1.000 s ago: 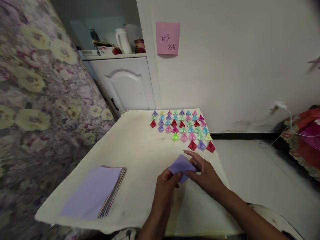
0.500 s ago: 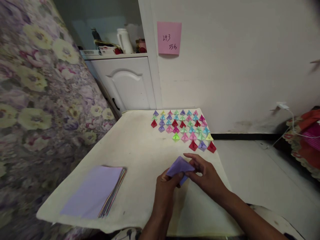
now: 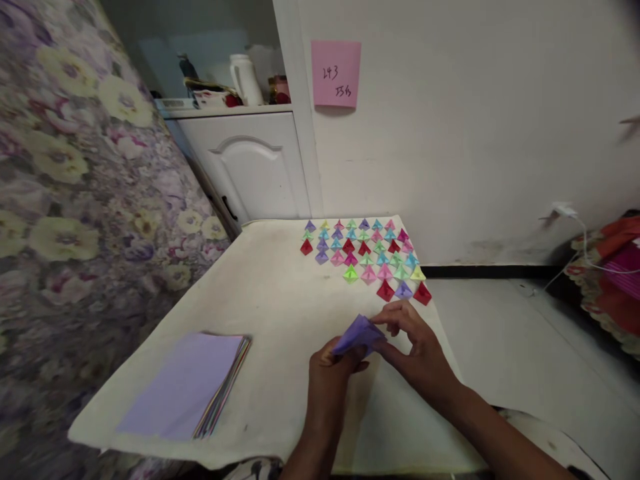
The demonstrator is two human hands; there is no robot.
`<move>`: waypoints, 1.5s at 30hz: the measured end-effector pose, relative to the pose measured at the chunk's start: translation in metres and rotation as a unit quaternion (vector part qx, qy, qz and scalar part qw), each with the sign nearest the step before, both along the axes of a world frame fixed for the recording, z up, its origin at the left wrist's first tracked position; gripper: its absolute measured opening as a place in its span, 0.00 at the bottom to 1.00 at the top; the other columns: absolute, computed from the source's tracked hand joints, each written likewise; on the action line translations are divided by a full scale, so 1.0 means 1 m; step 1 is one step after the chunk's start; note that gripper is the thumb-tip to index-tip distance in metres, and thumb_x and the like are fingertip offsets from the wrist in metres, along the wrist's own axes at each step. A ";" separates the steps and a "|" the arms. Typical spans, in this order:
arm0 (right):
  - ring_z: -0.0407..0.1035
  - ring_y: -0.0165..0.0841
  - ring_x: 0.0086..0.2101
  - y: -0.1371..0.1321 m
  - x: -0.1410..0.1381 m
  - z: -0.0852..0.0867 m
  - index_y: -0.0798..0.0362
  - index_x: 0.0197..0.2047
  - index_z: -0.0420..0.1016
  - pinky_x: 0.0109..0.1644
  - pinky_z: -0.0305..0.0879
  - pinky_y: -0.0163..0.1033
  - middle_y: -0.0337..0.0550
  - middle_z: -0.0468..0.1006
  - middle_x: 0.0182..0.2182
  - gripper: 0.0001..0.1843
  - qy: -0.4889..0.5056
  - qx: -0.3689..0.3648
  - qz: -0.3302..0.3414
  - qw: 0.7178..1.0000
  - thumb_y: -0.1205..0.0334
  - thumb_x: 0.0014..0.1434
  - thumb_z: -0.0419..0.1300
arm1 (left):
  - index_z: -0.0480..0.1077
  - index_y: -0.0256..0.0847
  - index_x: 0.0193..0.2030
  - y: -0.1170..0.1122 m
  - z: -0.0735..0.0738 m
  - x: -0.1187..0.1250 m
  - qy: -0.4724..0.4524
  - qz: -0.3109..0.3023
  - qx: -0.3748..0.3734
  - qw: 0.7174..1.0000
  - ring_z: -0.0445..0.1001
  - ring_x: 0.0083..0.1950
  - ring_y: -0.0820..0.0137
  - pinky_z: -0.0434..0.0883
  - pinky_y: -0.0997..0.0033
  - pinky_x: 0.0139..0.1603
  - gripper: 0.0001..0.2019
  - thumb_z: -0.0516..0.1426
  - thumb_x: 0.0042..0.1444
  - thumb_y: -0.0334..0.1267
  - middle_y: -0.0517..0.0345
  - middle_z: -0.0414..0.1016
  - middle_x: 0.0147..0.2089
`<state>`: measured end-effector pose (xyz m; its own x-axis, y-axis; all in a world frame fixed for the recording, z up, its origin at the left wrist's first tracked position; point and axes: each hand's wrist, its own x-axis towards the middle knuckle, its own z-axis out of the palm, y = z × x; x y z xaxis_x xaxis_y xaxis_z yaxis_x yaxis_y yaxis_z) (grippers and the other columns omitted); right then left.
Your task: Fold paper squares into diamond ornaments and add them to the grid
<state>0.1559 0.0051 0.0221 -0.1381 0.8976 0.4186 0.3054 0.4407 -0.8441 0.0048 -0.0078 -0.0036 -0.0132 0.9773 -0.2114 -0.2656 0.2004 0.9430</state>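
A folded purple origami paper [image 3: 361, 333] is held between both hands above the near right part of the table. My left hand [image 3: 333, 373] grips its left and lower side, thumb pressed on the paper. My right hand [image 3: 413, 343] pinches the right corner between thumb and fingertips. Beyond the hands, rows of small folded paper pieces [image 3: 367, 274] in red, purple, green, pink, blue and yellow stand on the table. At the left front lies a stack of square paper sheets [image 3: 185, 387] with a purple sheet on top.
The table [image 3: 270, 300] has a cream cover and meets the wall at its far side. A floral curtain [image 3: 90, 233] hangs at the left, near a white cabinet [image 3: 255, 167]. A pink note [image 3: 336, 73] is on the wall. Right of the table are floor and a cable [image 3: 585, 247].
The purple paper has tilted and its folded shape looks narrower. My right hand's fingers have shifted along its right corner. The view has moved slightly.
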 end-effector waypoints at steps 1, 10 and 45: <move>0.62 0.31 0.34 0.000 0.000 0.000 0.47 0.41 0.72 0.38 0.62 0.39 0.40 0.65 0.37 0.14 0.001 -0.002 0.004 1.000 0.72 0.51 0.60 | 0.76 0.36 0.35 0.000 0.001 0.000 0.001 -0.001 -0.001 1.000 0.72 0.37 0.66 0.72 0.68 0.37 0.08 0.61 0.46 0.34 0.55 0.77 0.32; 0.64 0.32 0.36 -0.001 -0.002 -0.004 0.48 0.35 0.74 0.38 0.63 0.38 0.40 0.66 0.36 0.08 0.024 -0.012 0.030 0.999 0.70 0.52 0.59 | 0.76 0.36 0.32 -0.003 0.009 0.004 0.001 0.037 0.009 0.999 0.73 0.32 0.67 0.73 0.67 0.35 0.08 0.62 0.44 0.35 0.56 0.77 0.29; 0.64 0.37 0.43 -0.002 -0.001 -0.001 0.49 0.32 0.72 0.46 0.63 0.43 0.44 0.66 0.43 0.05 0.004 0.012 -0.003 1.000 0.69 0.52 0.60 | 0.76 0.35 0.31 -0.005 0.023 0.008 -0.017 0.062 0.018 0.998 0.72 0.33 0.66 0.73 0.68 0.32 0.08 0.63 0.42 0.35 0.55 0.78 0.30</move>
<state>0.1552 0.0029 0.0208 -0.1298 0.8878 0.4416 0.3012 0.4596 -0.8355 0.0132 -0.0131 0.0191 -0.1285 0.9753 -0.1795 -0.3176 0.1310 0.9391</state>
